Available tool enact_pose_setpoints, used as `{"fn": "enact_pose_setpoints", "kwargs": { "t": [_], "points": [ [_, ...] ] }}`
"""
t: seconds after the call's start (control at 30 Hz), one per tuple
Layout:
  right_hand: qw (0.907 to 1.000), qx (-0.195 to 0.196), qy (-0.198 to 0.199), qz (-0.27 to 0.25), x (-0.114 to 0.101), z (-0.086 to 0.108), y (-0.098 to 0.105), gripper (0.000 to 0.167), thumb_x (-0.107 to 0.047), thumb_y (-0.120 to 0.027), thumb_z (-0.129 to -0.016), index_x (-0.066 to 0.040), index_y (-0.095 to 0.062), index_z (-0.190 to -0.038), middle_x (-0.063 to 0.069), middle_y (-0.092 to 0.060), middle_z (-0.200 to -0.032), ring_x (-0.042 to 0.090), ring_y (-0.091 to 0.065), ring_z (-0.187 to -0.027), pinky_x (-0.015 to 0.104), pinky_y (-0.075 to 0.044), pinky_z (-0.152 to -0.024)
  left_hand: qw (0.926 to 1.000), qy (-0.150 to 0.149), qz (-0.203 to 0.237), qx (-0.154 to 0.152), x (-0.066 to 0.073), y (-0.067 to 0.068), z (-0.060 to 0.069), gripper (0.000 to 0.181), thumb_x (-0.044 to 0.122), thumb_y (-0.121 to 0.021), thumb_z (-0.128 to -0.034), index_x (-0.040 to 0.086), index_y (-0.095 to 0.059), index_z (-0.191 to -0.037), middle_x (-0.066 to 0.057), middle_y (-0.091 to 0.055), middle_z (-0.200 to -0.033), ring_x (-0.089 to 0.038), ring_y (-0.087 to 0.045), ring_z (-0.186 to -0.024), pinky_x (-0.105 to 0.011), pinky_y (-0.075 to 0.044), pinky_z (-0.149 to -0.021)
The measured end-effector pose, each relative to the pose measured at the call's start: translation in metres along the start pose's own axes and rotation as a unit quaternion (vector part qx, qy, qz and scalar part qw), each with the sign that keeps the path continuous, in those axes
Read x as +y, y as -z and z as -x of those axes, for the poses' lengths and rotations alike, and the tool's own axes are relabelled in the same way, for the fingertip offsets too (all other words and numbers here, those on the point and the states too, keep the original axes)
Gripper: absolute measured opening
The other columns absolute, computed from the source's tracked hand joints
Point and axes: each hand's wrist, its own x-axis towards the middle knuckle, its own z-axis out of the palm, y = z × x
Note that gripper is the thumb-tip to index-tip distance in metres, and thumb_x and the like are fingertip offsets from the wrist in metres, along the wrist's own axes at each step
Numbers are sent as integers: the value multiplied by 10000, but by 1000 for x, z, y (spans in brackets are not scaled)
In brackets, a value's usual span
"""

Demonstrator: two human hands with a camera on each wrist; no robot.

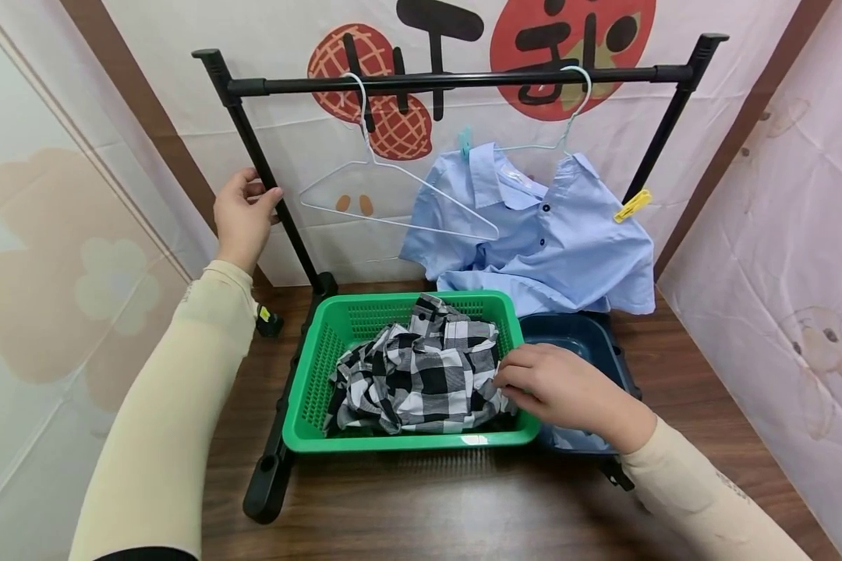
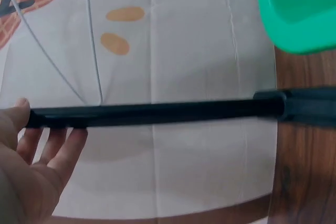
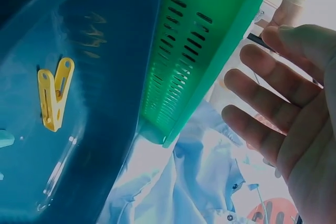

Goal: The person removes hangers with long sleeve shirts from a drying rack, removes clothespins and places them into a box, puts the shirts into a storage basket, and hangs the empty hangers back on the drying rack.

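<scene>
My left hand [image 1: 244, 218] holds the left upright of a black clothes rack [image 1: 261, 148]; the left wrist view shows thumb and fingertips on opposite sides of the post [image 2: 157, 113]. Over the right rim of a green basket [image 1: 410, 442] hovers my right hand [image 1: 561, 389], its fingers loosely bent and nothing in them in the right wrist view. A black-and-white checked shirt [image 1: 435, 374] lies crumpled in the basket. From the rack's bar hang a bare white hanger [image 1: 400, 222] and, at right, a light blue shirt [image 1: 533, 226] on a pale hanger.
A dark blue basin [image 1: 610, 351] stands right of the basket, partly behind my right hand. Inside it lies a yellow clothes peg [image 3: 55, 95]. Another yellow peg [image 1: 633, 206] and a teal peg [image 1: 465, 144] clip the blue shirt. Printed cloth hangs behind and beside the rack.
</scene>
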Motion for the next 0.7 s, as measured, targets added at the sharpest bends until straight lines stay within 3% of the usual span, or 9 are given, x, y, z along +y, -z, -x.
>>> {"fn": "enact_pose_setpoints", "kwargs": {
  "t": [0.1,0.2,0.4,0.7],
  "points": [
    [10000,71,-20,-11,2,1,0,151,-184,-760,-936,-189,-759,-1087,-82,-673,-1049,96,-635,-961,329,-560,-853,9996,34,-179,-221,1,1,-4,428,191,-700,-979,153,-589,-1391,41,-615,-1067,-135,-663,-997,-228,-599,-738],
    [9998,166,-106,53,6,2,3,168,-171,-786,-911,-187,-764,-1077,-81,-678,-1044,96,-639,-960,325,-562,-843,9965,-22,-701,-454,3,0,-7,431,244,-643,-1017,162,-542,-1429,47,-591,-1106,-160,-646,-1066,-287,-603,-817],
    [9992,279,-156,224,14,2,9,164,-169,-790,-902,-178,-769,-1065,-72,-681,-1027,104,-646,-952,329,-562,-836,9797,-198,-1894,-634,4,-3,-9,429,346,-517,-1074,131,-473,-1443,-47,-559,-1252,-190,-613,-1157,-300,-586,-845],
    [9986,395,-234,263,24,3,17,175,-146,-804,-888,-180,-758,-1053,-66,-677,-1029,106,-653,-956,337,-564,-840,9706,-131,-2305,-681,1,1,-8,450,391,-458,-1086,101,-470,-1429,-115,-578,-1331,-229,-604,-1182,-302,-550,-835]
  ]
}}
